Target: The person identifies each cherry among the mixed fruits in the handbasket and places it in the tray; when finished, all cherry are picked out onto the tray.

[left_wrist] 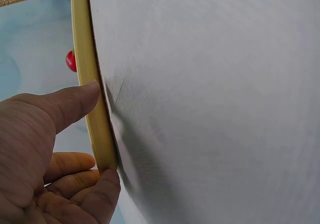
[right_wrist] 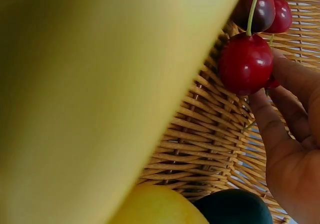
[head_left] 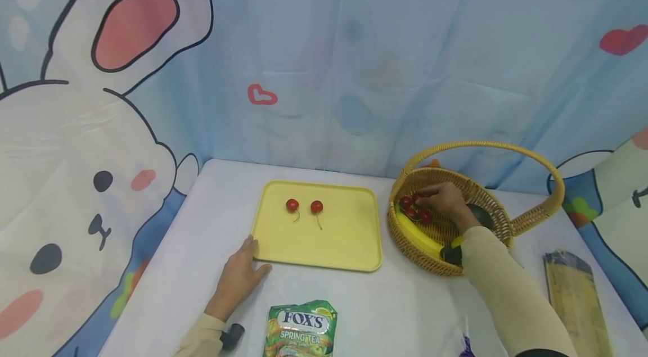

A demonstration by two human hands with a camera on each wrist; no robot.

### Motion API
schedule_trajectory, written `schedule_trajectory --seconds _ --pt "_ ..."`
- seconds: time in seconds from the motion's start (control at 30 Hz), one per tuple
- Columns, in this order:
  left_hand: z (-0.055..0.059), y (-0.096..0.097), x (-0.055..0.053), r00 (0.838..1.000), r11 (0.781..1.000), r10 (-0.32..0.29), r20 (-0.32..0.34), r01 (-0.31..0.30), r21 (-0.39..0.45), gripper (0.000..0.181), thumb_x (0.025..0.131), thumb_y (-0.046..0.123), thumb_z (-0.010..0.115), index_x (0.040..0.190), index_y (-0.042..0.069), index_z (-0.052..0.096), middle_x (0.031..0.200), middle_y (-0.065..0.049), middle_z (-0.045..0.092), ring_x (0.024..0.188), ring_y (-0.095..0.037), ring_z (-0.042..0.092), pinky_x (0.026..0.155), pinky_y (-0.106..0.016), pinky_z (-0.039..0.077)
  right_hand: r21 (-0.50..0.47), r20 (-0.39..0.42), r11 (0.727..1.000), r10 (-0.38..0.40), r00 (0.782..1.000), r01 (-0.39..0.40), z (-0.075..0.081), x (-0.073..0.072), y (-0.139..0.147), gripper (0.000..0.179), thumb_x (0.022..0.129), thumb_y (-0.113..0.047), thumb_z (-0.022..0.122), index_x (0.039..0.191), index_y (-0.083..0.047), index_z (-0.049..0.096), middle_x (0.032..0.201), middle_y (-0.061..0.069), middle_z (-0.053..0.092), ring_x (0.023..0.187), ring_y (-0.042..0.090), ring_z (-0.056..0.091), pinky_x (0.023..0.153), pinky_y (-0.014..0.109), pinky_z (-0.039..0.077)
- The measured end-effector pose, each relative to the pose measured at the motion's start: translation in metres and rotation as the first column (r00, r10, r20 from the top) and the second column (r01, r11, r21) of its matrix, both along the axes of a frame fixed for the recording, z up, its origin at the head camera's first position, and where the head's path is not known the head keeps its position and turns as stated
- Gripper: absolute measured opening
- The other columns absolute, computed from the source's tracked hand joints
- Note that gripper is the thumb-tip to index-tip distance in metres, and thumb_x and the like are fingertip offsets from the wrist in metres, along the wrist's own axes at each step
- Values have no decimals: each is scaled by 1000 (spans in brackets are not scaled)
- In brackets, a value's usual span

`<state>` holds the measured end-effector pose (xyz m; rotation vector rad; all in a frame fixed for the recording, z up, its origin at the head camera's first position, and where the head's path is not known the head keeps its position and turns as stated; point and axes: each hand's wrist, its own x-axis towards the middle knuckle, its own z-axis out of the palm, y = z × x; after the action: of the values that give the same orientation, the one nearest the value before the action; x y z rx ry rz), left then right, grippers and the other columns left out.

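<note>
In the head view my left hand [head_left: 240,272] holds the near-left corner of a yellow tray [head_left: 344,239]. The left wrist view shows its thumb [left_wrist: 75,104] on the rim and fingers round the corner. Two red cherries with stems, one left [head_left: 292,205] and one right [head_left: 316,207], lie on the tray. My right hand [head_left: 445,200] reaches into a wicker basket [head_left: 425,261] and pinches a cherry, partly hidden by other cherries [right_wrist: 246,64] in the right wrist view. Beside them in the basket lies a banana [head_left: 417,236].
A dark green fruit [head_left: 480,215] also lies in the basket, whose tall handle [head_left: 481,144] arches above. A green FOX'S candy bag [head_left: 301,329] lies at the front. At the right is a brown flat package [head_left: 577,301]; a purple-wrapped item [head_left: 466,348] shows at the bottom edge.
</note>
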<state>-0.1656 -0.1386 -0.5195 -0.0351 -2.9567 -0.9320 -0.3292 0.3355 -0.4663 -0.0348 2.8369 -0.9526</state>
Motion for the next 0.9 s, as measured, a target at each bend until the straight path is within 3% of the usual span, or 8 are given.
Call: schedule_trajectory --seconds 0.17,0.33,0.63,0.8,0.9 --pt "0 0 0 1000 1000 4 9 -4 7 69 83 16 80 137 -13 49 149 -30 42 138 -40 44 114 -49 41 4 -61 1000 4 998 -3 -2 1 -2 38 90 -20 74 120 3 69 120 27 67 116 47 57 96 59 51" --pt "1 0 0 1000 1000 5 8 -5 11 68 83 16 80 137 -13 50 149 -30 42 138 -40 44 114 -49 41 -4 -72 1000 0 997 0 1 1 -2 40 91 -20 73 121 5 68 120 28 67 115 47 58 95 59 52" --pt "1 -2 1 1000 1000 3 0 -3 6 68 83 15 80 136 -13 50 148 -30 43 137 -41 45 113 -49 42 36 -80 998 55 995 -53 35 3 -5 41 93 -24 71 125 2 67 126 29 63 116 47 58 91 57 55" --pt "0 -3 1 1000 1000 -6 -13 6 9 67 82 15 80 135 -14 51 148 -31 43 136 -41 46 113 -49 42 60 -94 995 86 992 -81 55 8 -6 42 93 -27 71 124 1 68 120 29 67 105 43 65 74 41 59" --pt "1 -3 1 1000 1000 -12 -15 12 11 67 82 15 80 135 -14 51 148 -31 43 136 -41 46 112 -49 42 72 -107 992 108 988 -100 67 16 -8 41 92 -27 72 123 1 69 115 26 70 93 32 68 63 29 53"
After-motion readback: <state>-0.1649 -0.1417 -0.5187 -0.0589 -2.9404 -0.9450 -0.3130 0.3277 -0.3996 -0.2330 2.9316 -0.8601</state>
